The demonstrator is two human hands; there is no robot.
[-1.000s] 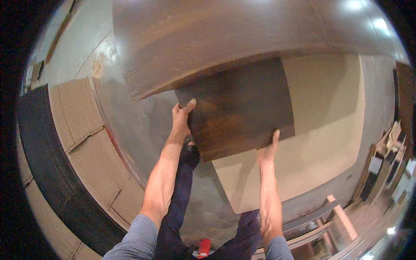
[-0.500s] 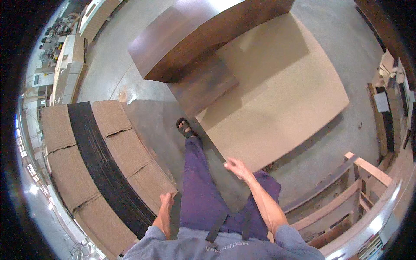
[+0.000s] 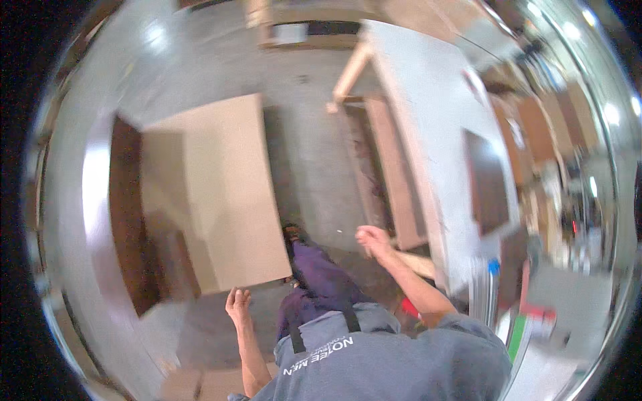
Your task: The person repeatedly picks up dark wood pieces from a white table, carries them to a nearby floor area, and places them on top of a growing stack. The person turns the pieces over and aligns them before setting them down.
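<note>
My left hand (image 3: 238,304) is held low at the near edge of a large tan panel (image 3: 234,180); its fingers are loosely bent and apart, with nothing seen in them. Whether it touches the panel I cannot tell. A dark brown board (image 3: 127,220) stands along the panel's left side, and a smaller dark piece adjoins it. Farther right, my right hand (image 3: 376,242) hangs in the air beside a wooden-framed table (image 3: 428,134), its fingers curled closed. What it holds, if anything, is hidden.
A dark rectangular piece (image 3: 485,182) lies on the white tabletop. Cardboard boxes (image 3: 562,123) stand beyond it at the right. Grey concrete floor (image 3: 307,144) runs between the panel and the table. Brown cardboard (image 3: 190,382) shows at the lower left.
My view has turned right, so the panel now lies at the left and the table at the right. My left hand's fingers have loosened; the right hand's have curled. The picture is more blurred.
</note>
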